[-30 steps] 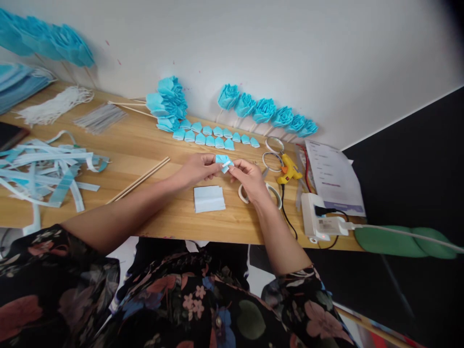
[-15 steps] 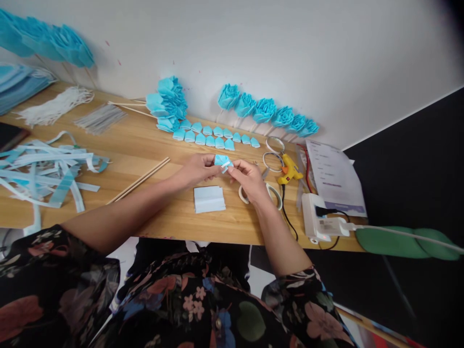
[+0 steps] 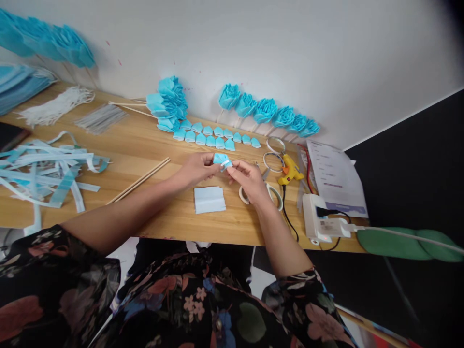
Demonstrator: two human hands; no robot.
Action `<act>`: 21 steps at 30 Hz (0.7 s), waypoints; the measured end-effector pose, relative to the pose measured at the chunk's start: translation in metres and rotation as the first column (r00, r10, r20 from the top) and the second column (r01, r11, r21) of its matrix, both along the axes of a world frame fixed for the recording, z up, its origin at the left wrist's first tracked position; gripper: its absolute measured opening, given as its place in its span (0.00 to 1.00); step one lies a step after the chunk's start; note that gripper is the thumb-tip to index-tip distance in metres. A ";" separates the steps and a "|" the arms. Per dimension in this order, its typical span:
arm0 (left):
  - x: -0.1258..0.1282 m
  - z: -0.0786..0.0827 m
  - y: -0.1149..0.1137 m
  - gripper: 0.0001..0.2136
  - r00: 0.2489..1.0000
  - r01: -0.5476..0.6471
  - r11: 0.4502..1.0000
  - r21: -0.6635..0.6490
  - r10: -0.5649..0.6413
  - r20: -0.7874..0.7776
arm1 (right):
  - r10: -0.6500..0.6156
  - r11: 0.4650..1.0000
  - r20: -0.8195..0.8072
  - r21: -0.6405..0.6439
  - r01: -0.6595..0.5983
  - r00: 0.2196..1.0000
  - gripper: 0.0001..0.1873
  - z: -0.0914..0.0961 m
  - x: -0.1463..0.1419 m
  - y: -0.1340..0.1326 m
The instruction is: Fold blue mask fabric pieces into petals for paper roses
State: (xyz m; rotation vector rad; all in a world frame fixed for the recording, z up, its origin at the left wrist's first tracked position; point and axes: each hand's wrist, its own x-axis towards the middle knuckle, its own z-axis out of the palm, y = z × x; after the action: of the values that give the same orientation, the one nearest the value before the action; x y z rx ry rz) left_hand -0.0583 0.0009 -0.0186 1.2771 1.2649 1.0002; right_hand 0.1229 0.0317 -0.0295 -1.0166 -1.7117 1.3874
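A small folded piece of blue fabric (image 3: 221, 159) with a white strip on its lower edge is held up between both hands. My left hand (image 3: 200, 168) pinches its left side with thumb and fingers. On the right, my right hand (image 3: 247, 178) pinches the lower right corner by the white strip. Below them on the table lies a stack of pale blue rectangles (image 3: 209, 199). Past my hands, folded blue petals (image 3: 210, 140) lie in two rows. Scissors (image 3: 244, 195) lie partly hidden beneath my right hand and wrist.
Blue fabric roses (image 3: 264, 110) on sticks lean on the wall; more flowers (image 3: 170, 104) lie left of them. A yellow glue gun (image 3: 290, 170), tape rolls (image 3: 275, 195) and a power strip (image 3: 311, 217) are at right. Wooden sticks (image 3: 139, 180) and cut strips (image 3: 47, 166) lie at left.
The blue piece has tilted and shifted very slightly left between my fingers. Both hands keep their hold, and the things on the table stay where they were.
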 end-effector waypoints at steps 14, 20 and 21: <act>-0.004 -0.001 0.002 0.10 0.997 0.056 0.998 -0.020 -0.055 0.047 | -0.080 0.991 0.116 0.117 0.066 0.990 0.12 -0.001 0.000 -0.001; -0.003 -0.007 0.004 0.08 0.993 0.060 0.998 -0.018 -0.058 0.101 | -0.076 0.993 0.117 0.099 0.064 0.990 0.14 -0.001 0.001 -0.002; -0.004 -0.007 0.004 0.08 0.992 0.064 0.998 -0.017 -0.062 0.112 | -0.063 0.995 0.101 0.078 0.056 0.993 0.14 0.000 0.001 -0.002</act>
State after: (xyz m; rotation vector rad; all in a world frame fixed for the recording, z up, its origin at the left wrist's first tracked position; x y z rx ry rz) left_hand -0.0620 0.0045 -0.0257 1.2214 1.1397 0.9975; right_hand 0.1235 0.0297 -0.0291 -1.1055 -1.7800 1.2425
